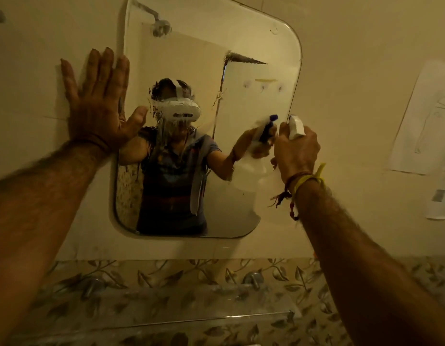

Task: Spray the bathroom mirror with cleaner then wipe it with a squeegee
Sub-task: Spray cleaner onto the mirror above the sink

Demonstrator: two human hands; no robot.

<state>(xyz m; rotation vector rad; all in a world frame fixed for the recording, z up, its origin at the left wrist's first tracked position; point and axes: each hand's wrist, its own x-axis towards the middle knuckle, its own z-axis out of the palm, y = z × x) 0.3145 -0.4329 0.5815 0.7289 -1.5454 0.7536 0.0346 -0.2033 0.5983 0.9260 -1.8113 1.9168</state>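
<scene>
Beside the flat, empty left hand (96, 106), the mirror (241, 171) shows wet streaks; the right hand (297, 148) grips the spray bottle (297, 127); squeegeeing remains.

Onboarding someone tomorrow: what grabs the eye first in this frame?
The mirror fills the centre, with cleaner streaks running down its left-middle. The left hand lies flat, spanning wall and mirror's left edge. The right hand grips a spray bottle at the mirror's right edge.

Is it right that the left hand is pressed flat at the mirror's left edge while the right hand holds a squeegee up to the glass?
Not quite. In the head view the right hand holds a spray bottle, not a squeegee. The left hand is indeed flat at the mirror's left edge.
</scene>
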